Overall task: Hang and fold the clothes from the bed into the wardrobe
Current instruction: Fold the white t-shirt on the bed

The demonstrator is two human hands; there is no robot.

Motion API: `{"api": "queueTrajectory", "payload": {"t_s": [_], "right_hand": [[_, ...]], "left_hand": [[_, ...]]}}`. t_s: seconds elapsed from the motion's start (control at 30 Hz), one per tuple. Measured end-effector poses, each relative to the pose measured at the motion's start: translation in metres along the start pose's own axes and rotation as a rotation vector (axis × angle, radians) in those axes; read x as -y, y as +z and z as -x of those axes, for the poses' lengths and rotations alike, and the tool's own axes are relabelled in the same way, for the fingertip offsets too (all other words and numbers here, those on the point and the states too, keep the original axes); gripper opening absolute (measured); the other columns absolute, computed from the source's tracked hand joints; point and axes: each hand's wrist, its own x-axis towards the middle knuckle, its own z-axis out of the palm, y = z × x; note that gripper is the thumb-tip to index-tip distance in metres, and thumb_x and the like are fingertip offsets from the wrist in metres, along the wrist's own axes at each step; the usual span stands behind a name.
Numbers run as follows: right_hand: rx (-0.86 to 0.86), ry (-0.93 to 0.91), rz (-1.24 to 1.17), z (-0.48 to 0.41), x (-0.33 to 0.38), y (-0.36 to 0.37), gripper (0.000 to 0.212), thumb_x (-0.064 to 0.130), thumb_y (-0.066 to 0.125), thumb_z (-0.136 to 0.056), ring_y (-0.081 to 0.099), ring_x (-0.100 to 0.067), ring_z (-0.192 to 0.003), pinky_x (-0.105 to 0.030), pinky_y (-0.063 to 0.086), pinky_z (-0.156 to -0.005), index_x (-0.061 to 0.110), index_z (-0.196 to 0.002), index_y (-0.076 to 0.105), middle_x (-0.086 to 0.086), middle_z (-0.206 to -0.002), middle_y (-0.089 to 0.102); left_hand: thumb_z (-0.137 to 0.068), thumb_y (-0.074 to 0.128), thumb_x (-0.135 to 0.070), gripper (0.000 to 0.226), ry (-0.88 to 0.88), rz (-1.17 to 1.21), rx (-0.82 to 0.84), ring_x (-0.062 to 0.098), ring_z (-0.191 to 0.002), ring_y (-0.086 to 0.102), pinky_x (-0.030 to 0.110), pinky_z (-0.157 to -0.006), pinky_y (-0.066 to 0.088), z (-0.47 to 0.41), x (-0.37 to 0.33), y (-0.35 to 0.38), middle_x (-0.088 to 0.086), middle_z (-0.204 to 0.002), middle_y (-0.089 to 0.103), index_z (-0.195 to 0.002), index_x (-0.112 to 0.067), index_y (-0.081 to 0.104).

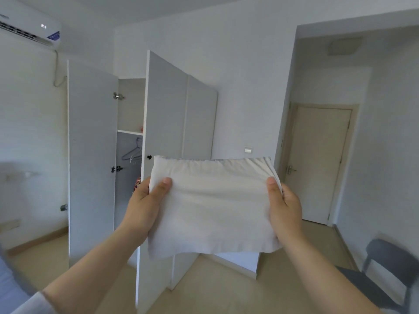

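Observation:
A folded white garment (pixel 213 205) with a gathered top edge is held up flat in front of me. My left hand (pixel 145 205) grips its left side, thumb on the front. On the garment's right side, my right hand (pixel 283 207) grips the same way. Behind it stands the white wardrobe (pixel 165 114) with two doors swung open. Inside, a shelf (pixel 130 132) sits above a hanging space with an empty wire hanger (pixel 132 152). A bit of patterned cloth (pixel 137 184) shows low inside.
A grey chair (pixel 385 275) stands at the lower right on the tan floor. A closed cream door (pixel 317 164) is in the back right. An air conditioner (pixel 29 26) hangs high on the left wall. A blurred bed edge (pixel 9 286) shows at the lower left.

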Motion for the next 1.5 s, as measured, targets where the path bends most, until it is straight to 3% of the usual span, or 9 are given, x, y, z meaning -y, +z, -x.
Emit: {"api": "queueTrajectory", "payload": {"t_s": [0.2, 0.33, 0.43, 0.57, 0.73, 0.97, 1.07, 1.2, 1.5], "right_hand": [[0.031, -0.013, -0.018, -0.074, -0.068, 0.015, 0.060, 0.052, 0.046, -0.097, 0.041, -0.017, -0.065, -0.033, 0.034, -0.063, -0.006, -0.084, 0.047, -0.007, -0.069, 0.043], [0.058, -0.034, -0.039, -0.126, -0.110, 0.042, 0.058, 0.048, 0.045, -0.099, 0.044, -0.019, -0.068, -0.033, 0.036, -0.065, -0.009, -0.088, 0.049, -0.012, -0.073, 0.046], [0.077, -0.036, -0.047, -0.165, -0.136, 0.067, 0.056, 0.045, 0.045, -0.099, 0.042, -0.019, -0.067, -0.034, 0.034, -0.065, -0.009, -0.084, 0.047, -0.018, -0.071, 0.042], [0.067, -0.072, -0.048, -0.216, -0.171, 0.104, 0.048, 0.044, 0.046, -0.099, 0.032, -0.007, -0.054, -0.022, 0.028, -0.052, 0.013, -0.065, 0.033, 0.010, -0.057, 0.033], [0.136, -0.075, -0.096, -0.272, -0.227, 0.150, 0.046, 0.042, 0.046, -0.100, 0.030, -0.003, -0.049, -0.015, 0.028, -0.047, 0.020, -0.063, 0.028, 0.015, -0.050, 0.030], [0.351, -0.054, -0.244, -0.335, -0.297, 0.223, 0.048, 0.042, 0.046, -0.100, 0.042, -0.009, -0.057, -0.016, 0.035, -0.052, 0.001, -0.075, 0.045, -0.002, -0.064, 0.046], [0.454, -0.059, -0.277, -0.352, -0.310, 0.257, 0.049, 0.041, 0.045, -0.100, 0.046, -0.016, -0.063, -0.025, 0.038, -0.057, -0.003, -0.080, 0.050, -0.019, -0.070, 0.052], [0.529, -0.081, -0.345, -0.353, -0.318, 0.308, 0.045, 0.037, 0.046, -0.100, 0.042, -0.007, -0.053, -0.021, 0.034, -0.052, 0.007, -0.068, 0.044, -0.005, -0.062, 0.048], [0.710, -0.095, -0.535, -0.314, -0.295, 0.453, 0.043, 0.034, 0.047, -0.101, 0.045, -0.005, -0.053, -0.017, 0.034, -0.050, 0.008, -0.066, 0.046, 0.003, -0.060, 0.051]], "left_hand": [[-0.082, 0.066, -0.047, 0.022, 0.026, -0.010, -0.011, 0.024, -0.083, 0.072, 0.042, -0.074, 0.058, -0.070, 0.044, 0.046, 0.003, -0.093, 0.075, -0.093, -0.028, 0.070], [-0.091, 0.062, -0.038, 0.012, 0.045, 0.006, -0.019, 0.018, -0.078, 0.073, 0.028, -0.060, 0.056, -0.127, 0.079, 0.067, -0.001, -0.090, 0.075, -0.093, -0.028, 0.070], [-0.092, 0.062, -0.039, 0.012, 0.039, -0.004, -0.042, 0.018, -0.079, 0.073, 0.031, -0.063, 0.056, -0.173, 0.101, 0.076, -0.002, -0.091, 0.075, -0.093, -0.030, 0.069], [-0.092, 0.061, -0.040, 0.011, 0.050, -0.027, -0.080, 0.017, -0.078, 0.073, 0.032, -0.063, 0.056, -0.232, 0.124, 0.086, -0.003, -0.089, 0.075, -0.092, -0.033, 0.070], [-0.092, 0.062, -0.040, 0.018, 0.035, -0.074, -0.148, 0.024, -0.084, 0.072, 0.041, -0.072, 0.058, -0.288, 0.162, 0.093, 0.001, -0.092, 0.075, -0.097, -0.026, 0.069], [-0.076, 0.066, -0.051, 0.031, 0.041, -0.158, -0.363, 0.024, -0.086, 0.071, 0.044, -0.078, 0.058, -0.328, 0.200, 0.097, 0.001, -0.093, 0.075, -0.095, -0.028, 0.071], [-0.084, 0.069, -0.044, 0.018, 0.036, -0.185, -0.474, 0.025, -0.085, 0.071, 0.043, -0.075, 0.058, -0.338, 0.205, 0.090, 0.003, -0.091, 0.075, -0.094, -0.029, 0.071], [-0.089, 0.065, -0.039, 0.016, 0.029, -0.237, -0.622, 0.018, -0.073, 0.071, 0.033, -0.059, 0.057, -0.340, 0.207, 0.068, 0.001, -0.083, 0.075, -0.094, -0.025, 0.070], [-0.088, 0.064, -0.039, 0.016, 0.067, -0.381, -0.854, 0.015, -0.065, 0.070, 0.031, -0.055, 0.056, -0.339, 0.189, -0.028, -0.001, -0.079, 0.074, -0.092, -0.025, 0.068]]}}
